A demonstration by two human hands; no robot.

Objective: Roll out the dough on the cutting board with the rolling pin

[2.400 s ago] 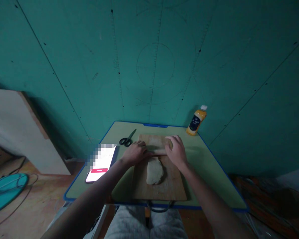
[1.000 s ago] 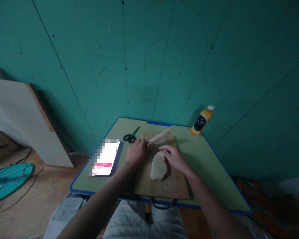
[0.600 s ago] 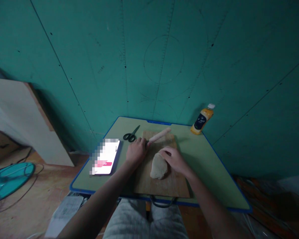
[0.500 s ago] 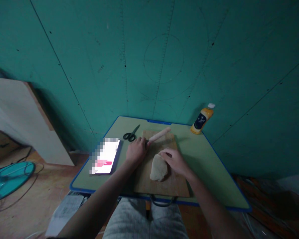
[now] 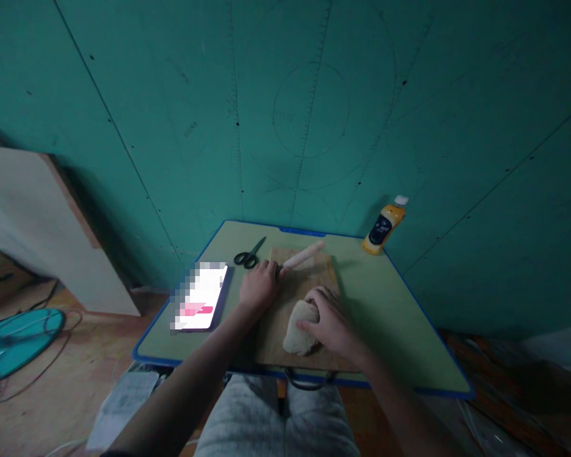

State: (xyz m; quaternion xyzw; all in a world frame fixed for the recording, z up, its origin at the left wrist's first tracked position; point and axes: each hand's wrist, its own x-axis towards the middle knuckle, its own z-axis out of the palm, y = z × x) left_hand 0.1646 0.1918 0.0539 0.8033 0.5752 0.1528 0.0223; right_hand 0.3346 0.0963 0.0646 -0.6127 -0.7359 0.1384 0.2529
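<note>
A pale lump of dough (image 5: 299, 331) rests on the wooden cutting board (image 5: 278, 343), near its front half. My right hand (image 5: 327, 320) is curled round the dough's right side, thumb pressed on its face and fingers over the far end. At the board's left edge, my left hand (image 5: 261, 282) is closed on the dark end of a pale, long, round-tipped tool (image 5: 304, 255). The tool slants across the back of the board; its exact kind is unclear. Just beyond my left hand lie black-handled scissors (image 5: 250, 255).
A tablet (image 5: 202, 298) with a bright, partly blurred screen lies on the left of the blue-edged table (image 5: 385, 304). An orange bottle with a white cap (image 5: 384, 227) stands at the back right corner. Behind the table rises a green wall (image 5: 266, 114).
My right hand has shifted from pinching the dough's far end to wrapping round its right side, and the dough has moved slightly toward me. My left hand has stayed on the pale tool.
</note>
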